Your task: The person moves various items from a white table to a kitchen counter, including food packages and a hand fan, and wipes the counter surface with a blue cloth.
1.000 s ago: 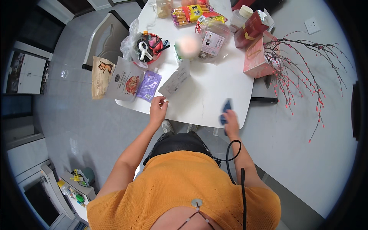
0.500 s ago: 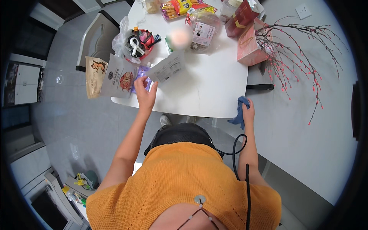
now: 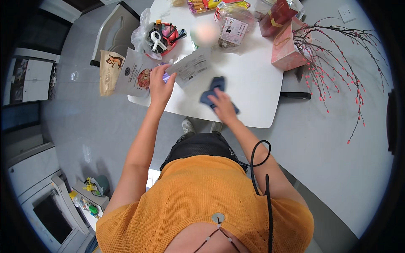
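My right hand (image 3: pixel 225 107) presses a dark blue cloth (image 3: pixel 206 98) against the white table (image 3: pixel 253 111), near its front edge. Its fingers lie over the cloth, slightly blurred. At the table's left side, my left hand (image 3: pixel 160 88) hovers by a purple pouch (image 3: pixel 165 77), thumb apart from the curved fingers; it partly hides the pouch. Just right of that hand lies a white-grey packet (image 3: pixel 192 66) with printed panels. On its left a grey-white bag (image 3: pixel 134 76) with a food picture stands beside a tan paper bag (image 3: pixel 110 72).
A red basket (image 3: pixel 171 47) of small items sits behind my left hand. Farther back are a clear bag (image 3: pixel 234 31) with dark contents and snack packs (image 3: pixel 206 5). A pink gift bag (image 3: pixel 287 48) stands at the right beside red-budded branches (image 3: pixel 325 76). A chair (image 3: pixel 116 31) is at the left.
My right hand has brought the cloth from beyond the table's right corner leftward onto the tabletop. My left hand stays by the purple pouch. The view has shifted slightly.
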### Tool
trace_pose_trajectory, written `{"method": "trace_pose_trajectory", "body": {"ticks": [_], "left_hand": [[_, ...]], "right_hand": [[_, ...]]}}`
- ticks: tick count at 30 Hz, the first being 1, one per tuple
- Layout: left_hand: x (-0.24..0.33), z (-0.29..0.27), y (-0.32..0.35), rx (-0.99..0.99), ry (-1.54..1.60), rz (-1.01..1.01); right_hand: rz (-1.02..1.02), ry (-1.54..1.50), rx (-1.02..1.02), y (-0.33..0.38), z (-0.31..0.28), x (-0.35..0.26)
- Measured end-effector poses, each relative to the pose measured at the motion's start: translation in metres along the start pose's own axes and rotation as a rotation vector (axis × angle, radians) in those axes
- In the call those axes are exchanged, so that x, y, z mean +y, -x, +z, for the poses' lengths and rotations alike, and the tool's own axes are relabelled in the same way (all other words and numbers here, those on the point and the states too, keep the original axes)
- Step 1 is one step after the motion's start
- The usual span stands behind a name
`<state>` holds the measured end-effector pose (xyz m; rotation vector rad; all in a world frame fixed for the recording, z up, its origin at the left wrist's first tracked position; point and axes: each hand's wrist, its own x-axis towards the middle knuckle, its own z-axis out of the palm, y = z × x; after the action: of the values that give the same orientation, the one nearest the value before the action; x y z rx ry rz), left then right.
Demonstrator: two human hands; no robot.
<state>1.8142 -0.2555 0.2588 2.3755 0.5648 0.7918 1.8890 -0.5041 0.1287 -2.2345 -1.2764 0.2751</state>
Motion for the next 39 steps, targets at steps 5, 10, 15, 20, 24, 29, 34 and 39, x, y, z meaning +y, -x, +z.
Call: {"method": "trace_pose_trajectory", "body": {"ticks": [5, 10, 15, 20, 24, 29, 34, 39], "left_hand": [[-0.01, 0.002, -0.004, -0.072, -0.038, -0.024], [0.001, -0.001, -0.013, -0.171, 0.055, -0.173], [0.035, 0.008, -0.02, -0.393, -0.021, -0.151], [0.054, 0.038, -0.01, -0.447, 0.032, 0.064], [0.083, 0.041, -0.002, -0.492, 0.404, -0.165], [0.065, 0.058, 0.026, -0.516, 0.749, -0.522], [0.017, 0.08, 0.065, -0.547, 0.579, -0.678], [0.008, 0.07, 0.077, -0.664, 0.343, -0.655]], "right_hand": [[-0.335, -0.178, -0.12, 0.003, 0.002, -0.038], [-0.108, -0.038, -0.143, 0.064, -0.043, -0.01], [0.362, 0.089, 0.085, 0.118, -0.074, 0.023], [0.581, -0.011, 0.299, 0.128, -0.073, 0.046], [0.694, -0.207, 0.443, 0.124, -0.074, 0.05], [0.709, -0.188, 0.477, 0.124, -0.069, 0.057], [0.817, -0.256, 0.454, 0.112, -0.082, 0.056], [0.742, -0.165, 0.573, 0.086, -0.092, 0.057]]}}
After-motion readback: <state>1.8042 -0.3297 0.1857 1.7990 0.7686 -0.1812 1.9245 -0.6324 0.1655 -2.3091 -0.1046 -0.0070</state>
